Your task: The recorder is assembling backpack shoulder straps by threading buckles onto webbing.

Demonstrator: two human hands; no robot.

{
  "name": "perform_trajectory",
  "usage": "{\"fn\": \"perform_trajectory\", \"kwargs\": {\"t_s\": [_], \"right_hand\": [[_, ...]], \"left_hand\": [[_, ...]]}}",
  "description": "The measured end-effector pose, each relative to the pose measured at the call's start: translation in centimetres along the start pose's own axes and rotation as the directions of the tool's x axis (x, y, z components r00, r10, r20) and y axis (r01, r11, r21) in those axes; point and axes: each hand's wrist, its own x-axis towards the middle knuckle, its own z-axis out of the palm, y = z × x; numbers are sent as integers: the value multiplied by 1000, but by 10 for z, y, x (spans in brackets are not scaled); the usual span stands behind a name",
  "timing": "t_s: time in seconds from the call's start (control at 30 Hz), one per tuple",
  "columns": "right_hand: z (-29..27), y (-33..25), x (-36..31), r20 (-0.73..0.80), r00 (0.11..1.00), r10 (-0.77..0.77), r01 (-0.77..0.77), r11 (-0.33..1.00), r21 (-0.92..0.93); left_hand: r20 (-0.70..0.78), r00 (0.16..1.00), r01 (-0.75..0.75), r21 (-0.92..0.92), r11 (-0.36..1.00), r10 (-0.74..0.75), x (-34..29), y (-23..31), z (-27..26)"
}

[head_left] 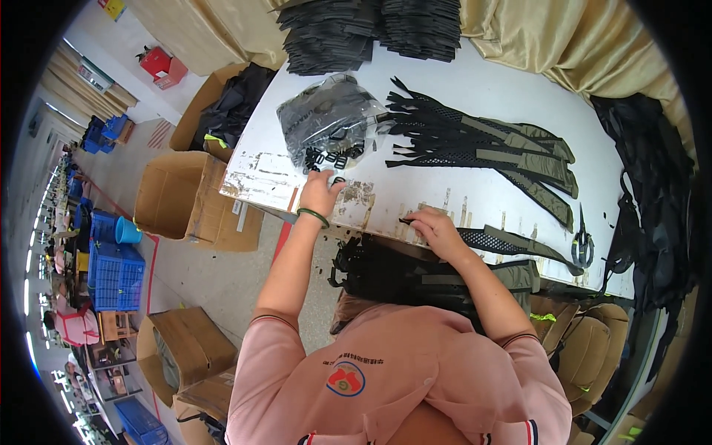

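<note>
My left hand (320,194) reaches to a small pile of black plastic buckles (335,159) at the mouth of a clear plastic bag (326,111). Its thumb is apart from the fingers, beside one loose buckle (339,180); the fingertips touch the pile. Near the table's front edge, my right hand (436,231) pinches a small black tip, seemingly a strap end (406,220). Behind that wrist lies a black mesh and olive strap (512,243); whether it joins the tip is hidden. Black and olive pieces (415,263) hang below the table edge, in front of me.
Several mesh and olive straps (489,141) lie fanned out on the white table (259,167). Scissors (582,245) rest at its right end. Stacked black pieces (334,33) stand at the back. Cardboard boxes (174,196) flank the table's left; black bags (645,193) hang on the right.
</note>
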Motion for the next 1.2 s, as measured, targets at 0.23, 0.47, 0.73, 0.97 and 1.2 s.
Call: {"fn": "perform_trajectory", "kwargs": {"t_s": [0.23,0.47,0.73,0.97,1.2], "right_hand": [[-6,-12,6,-32,999,14,-16,998,-54],[-6,-8,8,-48,991,126,-128,991,-33],[-14,-14,5,-23,999,33,-34,999,-29],[-23,-34,8,43,969,243,-247,948,200],[-35,-44,2,160,944,289,-330,785,524]], "left_hand": [[150,960,-273,331,903,236,4,9,8],[202,961,-259,432,864,187,5,17,6],[174,982,-18,-280,960,69,-7,21,7],[744,641,767,-612,-192,191,-60,85,15],[772,529,840,-416,-347,354,-77,109,21]]}}
